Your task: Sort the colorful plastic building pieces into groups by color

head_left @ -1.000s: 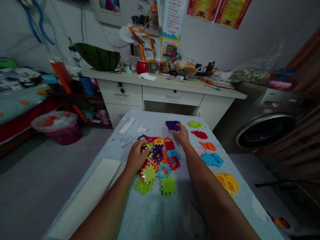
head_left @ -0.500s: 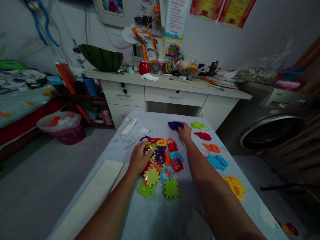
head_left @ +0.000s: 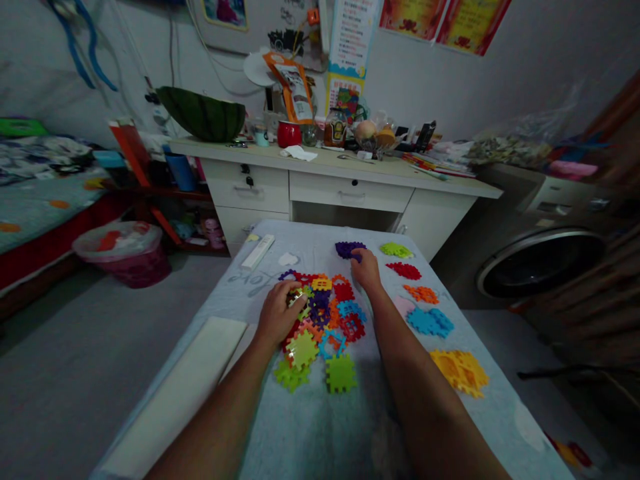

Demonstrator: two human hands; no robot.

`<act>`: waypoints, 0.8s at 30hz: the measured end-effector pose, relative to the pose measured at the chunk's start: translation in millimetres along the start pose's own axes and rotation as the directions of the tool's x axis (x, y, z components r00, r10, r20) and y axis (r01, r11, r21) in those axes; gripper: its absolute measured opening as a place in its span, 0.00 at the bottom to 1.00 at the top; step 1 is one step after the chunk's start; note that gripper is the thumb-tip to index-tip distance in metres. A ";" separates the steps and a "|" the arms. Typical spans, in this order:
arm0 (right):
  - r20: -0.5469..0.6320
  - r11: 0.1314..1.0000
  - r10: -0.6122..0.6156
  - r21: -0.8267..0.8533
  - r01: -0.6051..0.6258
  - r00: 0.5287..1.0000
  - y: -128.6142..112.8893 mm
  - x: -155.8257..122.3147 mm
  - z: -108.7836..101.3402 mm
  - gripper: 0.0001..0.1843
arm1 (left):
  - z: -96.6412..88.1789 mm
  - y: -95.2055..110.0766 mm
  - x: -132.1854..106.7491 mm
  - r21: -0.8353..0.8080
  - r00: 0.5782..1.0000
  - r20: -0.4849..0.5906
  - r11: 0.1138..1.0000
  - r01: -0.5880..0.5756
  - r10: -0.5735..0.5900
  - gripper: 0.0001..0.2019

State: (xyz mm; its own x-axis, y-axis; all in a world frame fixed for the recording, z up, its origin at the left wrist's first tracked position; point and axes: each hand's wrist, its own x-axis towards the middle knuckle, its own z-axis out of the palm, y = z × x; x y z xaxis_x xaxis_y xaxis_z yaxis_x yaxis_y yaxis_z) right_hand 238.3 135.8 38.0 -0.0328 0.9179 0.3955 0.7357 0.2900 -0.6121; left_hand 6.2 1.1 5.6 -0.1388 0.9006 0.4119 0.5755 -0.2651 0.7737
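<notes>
Right hand (head_left: 366, 268): fingertips touching the near right edge of the purple pieces (head_left: 345, 250), which lie just beyond and left of it on the cloth-covered table (head_left: 305, 233); grip cannot be told. Left hand (head_left: 277, 312): at left edge of the mixed pile (head_left: 320, 315), thumb parted from fingers around a lime piece (head_left: 298, 301); whether it grips cannot be told. Mixed pile lies between the forearms, nearer than the purple pieces. Red pieces (head_left: 405, 271) lie apart, right of the right hand.
</notes>
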 end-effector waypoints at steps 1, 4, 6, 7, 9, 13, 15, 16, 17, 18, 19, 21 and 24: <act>0.060 1.000 -0.005 0.023 0.004 0.998 -3.3 -2.6 -1.2 0.14 | -0.1 0.0 0.0 0.004 1.000 -0.001 1.000 -0.001 0.001 0.14; 0.300 0.994 -0.066 0.107 0.035 0.952 -15.6 -11.1 -3.2 0.10 | -0.4 0.0 -0.2 0.012 1.000 -0.001 1.000 -0.011 0.011 0.14; 0.426 0.986 -0.133 0.150 0.075 0.895 -24.6 -16.2 -4.8 0.09 | -0.5 -0.1 -0.3 0.018 1.000 -0.002 1.000 -0.016 0.016 0.14; 0.478 0.982 -0.159 0.165 0.089 0.864 -28.8 -18.2 -6.0 0.10 | -0.5 -0.2 -0.4 0.021 1.000 -0.001 1.000 -0.017 0.017 0.14; 0.568 0.978 -0.192 0.180 0.106 0.801 -35.9 -21.2 -9.0 0.14 | -0.6 -0.1 -0.6 0.024 1.000 0.001 1.000 -0.019 0.019 0.13; 0.639 0.973 -0.229 0.162 0.163 0.734 -44.3 -23.7 -14.0 0.21 | -1.0 0.2 -1.3 0.023 1.000 0.001 1.000 -0.016 0.016 0.14; 0.638 0.973 -0.229 0.134 0.187 0.736 -46.7 -24.2 -15.3 0.19 | -1.3 0.3 -1.7 0.019 1.000 0.000 1.000 -0.014 0.014 0.14; 0.632 0.975 -0.222 0.119 0.190 0.742 -47.7 -24.3 -15.9 0.19 | -1.5 0.3 -1.9 0.016 1.000 -0.001 1.000 -0.013 0.013 0.14; 0.624 0.976 -0.214 0.104 0.191 0.752 -48.5 -24.5 -16.5 0.18 | -1.7 0.4 -2.1 0.013 1.000 -0.002 1.000 -0.012 0.012 0.14; 0.611 0.977 -0.207 0.093 0.191 0.764 -49.0 -24.6 -17.4 0.18 | -1.9 0.6 -2.2 0.009 1.000 -0.002 1.000 -0.013 0.013 0.14; 0.595 0.978 -0.203 0.083 0.192 0.777 -49.2 -24.7 -18.4 0.19 | -2.0 0.8 -2.3 0.006 1.000 -0.003 1.000 -0.014 0.014 0.14; 0.555 0.978 -0.198 0.063 0.197 0.808 -48.1 -24.5 -20.7 0.20 | -2.3 1.4 -2.3 0.001 1.000 -0.004 1.000 -0.014 0.014 0.14; 0.489 0.986 -0.162 0.039 0.164 0.857 -42.7 -23.4 -23.8 0.20 | -2.5 2.0 -2.1 -0.009 1.000 0.000 1.000 -0.004 0.004 0.14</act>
State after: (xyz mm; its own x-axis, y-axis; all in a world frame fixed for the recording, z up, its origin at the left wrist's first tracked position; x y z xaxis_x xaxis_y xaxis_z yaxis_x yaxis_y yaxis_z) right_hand 223.7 95.5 71.2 -0.4782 0.8721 0.1036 0.6931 0.4472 -0.5653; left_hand 5.6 -2.2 7.5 -0.1365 0.8998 0.4145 0.5689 -0.2714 0.7763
